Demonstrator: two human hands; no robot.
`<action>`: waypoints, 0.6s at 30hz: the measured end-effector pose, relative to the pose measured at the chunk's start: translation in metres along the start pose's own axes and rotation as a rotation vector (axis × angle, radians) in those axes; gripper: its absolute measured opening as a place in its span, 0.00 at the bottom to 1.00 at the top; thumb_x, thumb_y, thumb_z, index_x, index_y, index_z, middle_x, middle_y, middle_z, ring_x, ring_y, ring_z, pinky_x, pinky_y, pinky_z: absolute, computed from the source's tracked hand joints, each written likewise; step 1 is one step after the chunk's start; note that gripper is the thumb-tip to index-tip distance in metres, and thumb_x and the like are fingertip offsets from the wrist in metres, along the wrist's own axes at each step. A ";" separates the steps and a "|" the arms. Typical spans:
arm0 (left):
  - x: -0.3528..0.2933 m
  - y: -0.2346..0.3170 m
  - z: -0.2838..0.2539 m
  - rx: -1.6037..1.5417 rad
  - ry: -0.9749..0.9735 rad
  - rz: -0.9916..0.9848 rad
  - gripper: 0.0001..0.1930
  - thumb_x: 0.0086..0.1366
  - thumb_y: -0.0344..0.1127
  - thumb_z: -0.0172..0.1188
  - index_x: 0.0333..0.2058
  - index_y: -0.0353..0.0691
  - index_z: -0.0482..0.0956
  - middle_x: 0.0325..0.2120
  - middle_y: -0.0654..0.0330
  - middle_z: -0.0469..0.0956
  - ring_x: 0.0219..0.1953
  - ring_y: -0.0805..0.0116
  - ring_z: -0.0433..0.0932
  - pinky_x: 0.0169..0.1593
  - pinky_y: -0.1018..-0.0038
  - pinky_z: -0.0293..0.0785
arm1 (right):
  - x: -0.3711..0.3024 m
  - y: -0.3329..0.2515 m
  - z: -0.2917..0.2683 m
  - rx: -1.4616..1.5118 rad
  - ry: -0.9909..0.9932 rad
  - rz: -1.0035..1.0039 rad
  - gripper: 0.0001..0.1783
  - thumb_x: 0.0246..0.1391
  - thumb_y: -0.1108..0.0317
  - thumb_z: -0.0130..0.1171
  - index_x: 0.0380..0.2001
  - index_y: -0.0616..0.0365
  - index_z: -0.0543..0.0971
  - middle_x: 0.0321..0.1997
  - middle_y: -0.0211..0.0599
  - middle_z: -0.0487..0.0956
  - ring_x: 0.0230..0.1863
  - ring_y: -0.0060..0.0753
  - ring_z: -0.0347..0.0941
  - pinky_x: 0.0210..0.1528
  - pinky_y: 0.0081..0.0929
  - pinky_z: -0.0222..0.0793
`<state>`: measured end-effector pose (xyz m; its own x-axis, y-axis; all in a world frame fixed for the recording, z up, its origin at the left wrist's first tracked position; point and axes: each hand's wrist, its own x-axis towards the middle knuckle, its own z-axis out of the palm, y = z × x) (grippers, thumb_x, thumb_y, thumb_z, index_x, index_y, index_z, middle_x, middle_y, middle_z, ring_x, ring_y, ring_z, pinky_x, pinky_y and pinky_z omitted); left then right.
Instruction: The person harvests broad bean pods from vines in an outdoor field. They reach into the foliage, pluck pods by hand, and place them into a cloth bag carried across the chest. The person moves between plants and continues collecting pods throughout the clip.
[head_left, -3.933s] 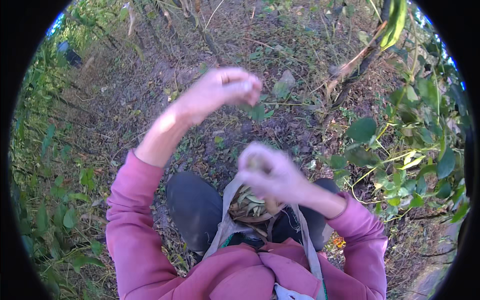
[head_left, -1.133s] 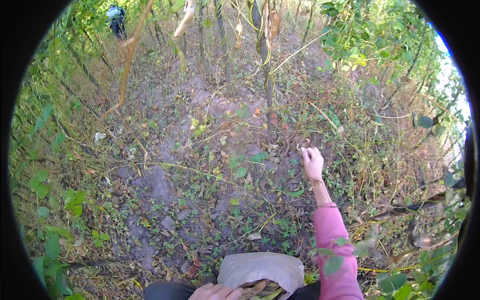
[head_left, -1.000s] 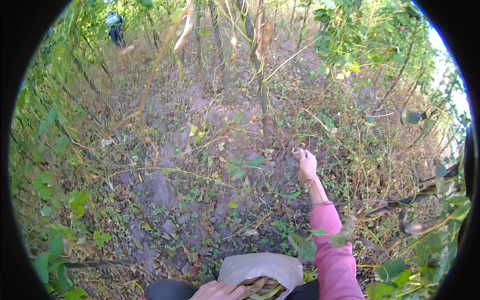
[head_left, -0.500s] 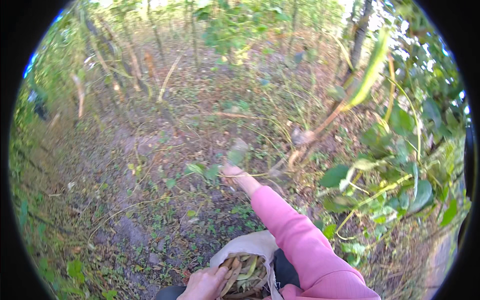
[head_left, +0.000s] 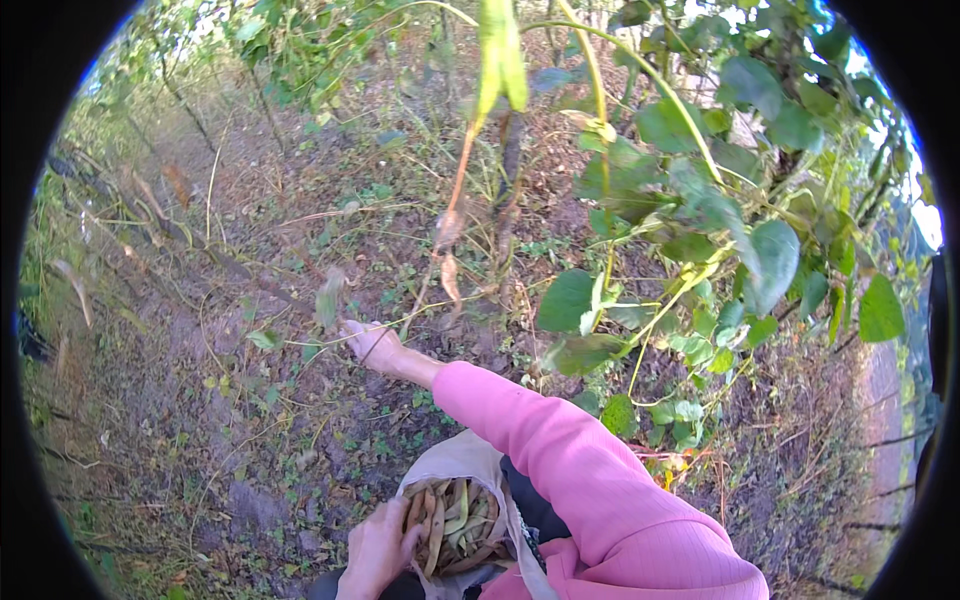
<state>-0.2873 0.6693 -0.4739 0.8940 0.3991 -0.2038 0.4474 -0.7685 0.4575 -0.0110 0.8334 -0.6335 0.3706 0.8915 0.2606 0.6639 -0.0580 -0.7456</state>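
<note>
Nearest, a pink sleeve [head_left: 540,425] runs from the lower right toward the centre. At the bottom centre, a pale cloth bag [head_left: 458,460] sits with its mouth open, full of long brown and pale green bean pods [head_left: 456,525]. The left hand [head_left: 378,545] lies at the bag's left rim, fingers partly curled against its edge; whether they pinch the cloth, I cannot tell.

Farther out, left of centre, the right hand [head_left: 372,343] reaches over leaf-littered ground [head_left: 260,500], fingers bent inward, a thin stem crossing it. Whether the fingers are clenched on anything is too small to tell.

The step in hand looks like gathering pods; the next move seems to call for a sure pinch at the right hand's reach, with the bag kept open.

Beyond, a dry brown pod [head_left: 451,278] dangles above centre, a yellow-green pod [head_left: 500,60] hangs at the top, and leafy vines [head_left: 690,260] fill the upper right.
</note>
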 end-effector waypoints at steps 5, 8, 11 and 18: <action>0.016 -0.011 0.019 0.045 0.080 -0.312 0.29 0.53 0.50 0.68 0.42 0.36 0.65 0.33 0.45 0.78 0.34 0.41 0.79 0.36 0.54 0.74 | -0.030 0.004 -0.026 -0.004 -0.159 0.069 0.20 0.57 0.51 0.52 0.37 0.59 0.73 0.30 0.51 0.79 0.36 0.58 0.76 0.41 0.49 0.71; 0.029 -0.022 0.035 0.041 0.081 -0.265 0.27 0.52 0.49 0.68 0.40 0.37 0.66 0.32 0.46 0.78 0.34 0.43 0.79 0.37 0.55 0.74 | -0.054 0.003 -0.048 -0.045 -0.324 0.227 0.21 0.51 0.50 0.57 0.33 0.59 0.76 0.32 0.51 0.79 0.37 0.56 0.77 0.41 0.48 0.71; 0.048 -0.036 0.049 -0.030 0.085 -0.310 0.15 0.54 0.43 0.64 0.31 0.39 0.73 0.26 0.46 0.78 0.33 0.44 0.79 0.37 0.54 0.74 | -0.070 -0.012 -0.061 -0.100 -0.294 0.277 0.19 0.50 0.53 0.55 0.29 0.59 0.80 0.32 0.54 0.80 0.37 0.57 0.78 0.40 0.49 0.72; 0.098 -0.068 0.081 -0.291 0.295 -0.426 0.07 0.55 0.39 0.57 0.30 0.44 0.75 0.22 0.46 0.78 0.29 0.42 0.79 0.34 0.49 0.73 | -0.077 0.025 -0.062 -0.132 -0.272 0.222 0.17 0.57 0.53 0.50 0.40 0.51 0.80 0.32 0.46 0.82 0.38 0.51 0.79 0.42 0.44 0.73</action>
<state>-0.2277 0.7200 -0.5951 0.5736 0.7964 -0.1916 0.7023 -0.3577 0.6155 0.0176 0.7351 -0.6342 0.3408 0.9364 -0.0840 0.6715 -0.3050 -0.6753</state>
